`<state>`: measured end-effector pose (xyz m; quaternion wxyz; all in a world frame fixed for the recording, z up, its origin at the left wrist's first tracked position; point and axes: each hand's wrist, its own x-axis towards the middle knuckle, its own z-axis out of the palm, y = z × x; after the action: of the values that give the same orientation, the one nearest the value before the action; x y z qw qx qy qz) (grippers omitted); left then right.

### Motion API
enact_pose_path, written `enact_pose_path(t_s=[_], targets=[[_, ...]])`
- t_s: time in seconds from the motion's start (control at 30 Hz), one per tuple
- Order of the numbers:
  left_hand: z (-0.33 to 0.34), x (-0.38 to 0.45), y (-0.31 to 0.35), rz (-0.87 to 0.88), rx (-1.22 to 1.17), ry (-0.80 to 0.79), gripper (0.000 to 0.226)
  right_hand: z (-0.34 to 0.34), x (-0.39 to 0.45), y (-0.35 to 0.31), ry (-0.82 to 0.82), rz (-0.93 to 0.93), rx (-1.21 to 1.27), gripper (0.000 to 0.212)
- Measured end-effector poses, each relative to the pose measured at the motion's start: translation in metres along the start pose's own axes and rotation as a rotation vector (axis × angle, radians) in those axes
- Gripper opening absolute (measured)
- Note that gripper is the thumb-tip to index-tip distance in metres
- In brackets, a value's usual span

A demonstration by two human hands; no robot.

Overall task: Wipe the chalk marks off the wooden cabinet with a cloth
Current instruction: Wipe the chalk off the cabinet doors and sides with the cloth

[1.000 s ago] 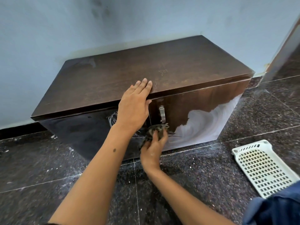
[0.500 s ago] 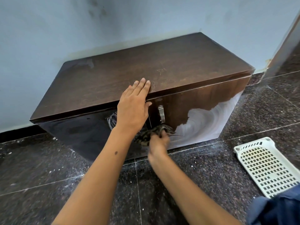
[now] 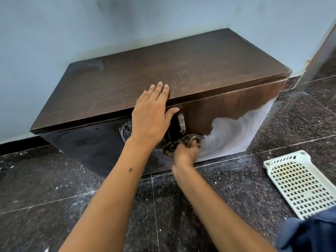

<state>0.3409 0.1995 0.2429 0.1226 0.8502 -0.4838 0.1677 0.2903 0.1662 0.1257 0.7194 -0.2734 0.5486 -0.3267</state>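
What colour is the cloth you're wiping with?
Mottled dark brown and tan cloth, seen in the head view.

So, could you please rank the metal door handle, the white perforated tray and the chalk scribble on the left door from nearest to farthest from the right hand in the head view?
From the right hand, which holds the cloth:
1. Metal door handle, just above it on the cabinet front.
2. Chalk scribble, to the left, partly behind the left wrist.
3. White perforated tray, on the floor far to the right.
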Motion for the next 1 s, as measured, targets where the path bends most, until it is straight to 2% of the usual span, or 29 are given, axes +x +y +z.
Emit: enact_pose_path(t_s=[0.07, 0.13, 0.2, 0.33, 0.5, 0.6, 0.7, 0.87, 0.93, 1.0], targets=[[0.003, 0.001, 0.007, -0.012, 0.064, -0.016, 0.070, 0.012, -0.015, 0.008, -0.084, -0.021, 0.069, 0.056], [0.006, 0.000, 0.011, -0.005, 0.119, -0.022, 0.073, 0.013, -0.010, 0.015, -0.095, 0.019, 0.128, 0.054], [0.007, -0.002, 0.013, 0.010, 0.147, -0.026, 0.073, 0.002, 0.004, 0.012, -0.056, 0.092, 0.083, 0.053], [0.004, -0.005, 0.012, 0.037, 0.183, -0.044, 0.072, -0.027, 0.034, -0.007, 0.040, 0.199, 0.105, 0.038], [0.005, 0.000, 0.021, 0.066, 0.201, -0.039, 0.070, -0.003, 0.001, -0.021, 0.014, -0.091, 0.019, 0.059], [0.010, 0.003, 0.030, 0.097, 0.205, -0.031, 0.070, 0.002, -0.016, -0.022, -0.009, -0.217, 0.028, 0.062], [0.012, 0.004, 0.031, 0.100, 0.240, -0.026, 0.067, -0.010, -0.005, -0.014, 0.003, -0.217, -0.003, 0.063], [0.008, 0.004, 0.034, 0.101, 0.251, -0.010, 0.069, -0.021, 0.028, -0.016, 0.040, -0.051, 0.050, 0.067], [0.007, 0.004, 0.035, 0.105, 0.244, -0.003, 0.068, -0.017, 0.021, -0.025, 0.039, -0.106, 0.055, 0.069], [0.008, 0.005, 0.036, 0.107, 0.220, 0.006, 0.068, -0.011, 0.005, -0.036, 0.024, -0.246, -0.006, 0.069]])
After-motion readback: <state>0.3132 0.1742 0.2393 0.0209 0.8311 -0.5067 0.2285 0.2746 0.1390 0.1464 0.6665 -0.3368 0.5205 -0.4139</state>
